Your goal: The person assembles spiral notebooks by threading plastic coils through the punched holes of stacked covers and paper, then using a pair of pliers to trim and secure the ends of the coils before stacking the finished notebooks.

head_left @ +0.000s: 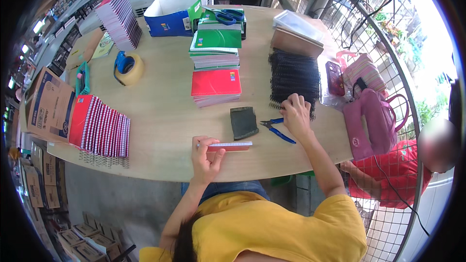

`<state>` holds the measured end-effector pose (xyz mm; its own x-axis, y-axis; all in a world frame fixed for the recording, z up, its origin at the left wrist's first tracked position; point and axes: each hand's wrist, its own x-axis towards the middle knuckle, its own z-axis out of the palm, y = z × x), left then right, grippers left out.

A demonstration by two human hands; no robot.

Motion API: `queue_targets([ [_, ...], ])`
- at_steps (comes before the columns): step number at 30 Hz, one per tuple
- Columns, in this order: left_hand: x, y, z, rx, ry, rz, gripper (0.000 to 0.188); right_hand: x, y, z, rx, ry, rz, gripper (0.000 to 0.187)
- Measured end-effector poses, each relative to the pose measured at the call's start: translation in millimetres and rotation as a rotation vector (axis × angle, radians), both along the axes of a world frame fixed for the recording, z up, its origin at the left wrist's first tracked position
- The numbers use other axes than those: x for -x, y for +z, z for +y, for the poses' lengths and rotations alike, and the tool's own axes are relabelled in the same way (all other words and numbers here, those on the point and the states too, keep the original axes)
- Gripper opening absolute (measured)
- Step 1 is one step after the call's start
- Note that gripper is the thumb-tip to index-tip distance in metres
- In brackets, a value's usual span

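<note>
My left hand (206,157) grips a thin red notebook (232,146) by its left end, holding it level just above the near edge of the round wooden table (165,116). My right hand (295,114) reaches further out, its fingers curled onto the near edge of a pile of black spiral binding coils (294,73), pinching one coil there. Blue-handled pliers (277,130) lie on the table just under that hand. To their left lies a dark square pad (243,122).
A red notebook stack (216,87) and a green one (216,43) stand mid-table. Bound red notebooks (104,128) fan out at the left, near a tape dispenser (127,68). Pink bags (370,121) sit at the right edge. Beyond a wire fence stands a person in red (403,174).
</note>
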<state>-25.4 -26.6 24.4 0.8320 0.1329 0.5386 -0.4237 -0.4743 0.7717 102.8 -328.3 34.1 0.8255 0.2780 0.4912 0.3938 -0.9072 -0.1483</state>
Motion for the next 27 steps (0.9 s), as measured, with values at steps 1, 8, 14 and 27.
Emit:
queue_targets([
  [1,-0.7,-3.7,-0.5,-0.005,0.004,0.001,0.019,-0.5,-1.1,-1.0,-0.042,0.013,-0.031,0.020],
  [8,-3.8,-6.4,-3.8,-0.031,0.012,0.042,0.021,-2.2,31.0,-14.7,0.029,0.185,0.007,0.017],
  [14,-6.9,-9.0,-7.5,0.014,0.037,0.048,0.021,21.5,67.5,3.3,-0.144,0.491,0.182,0.026],
  [27,-4.2,-8.0,-13.6,0.005,0.068,0.019,0.021,47.4,46.9,33.5,-0.535,0.649,0.619,0.018],
])
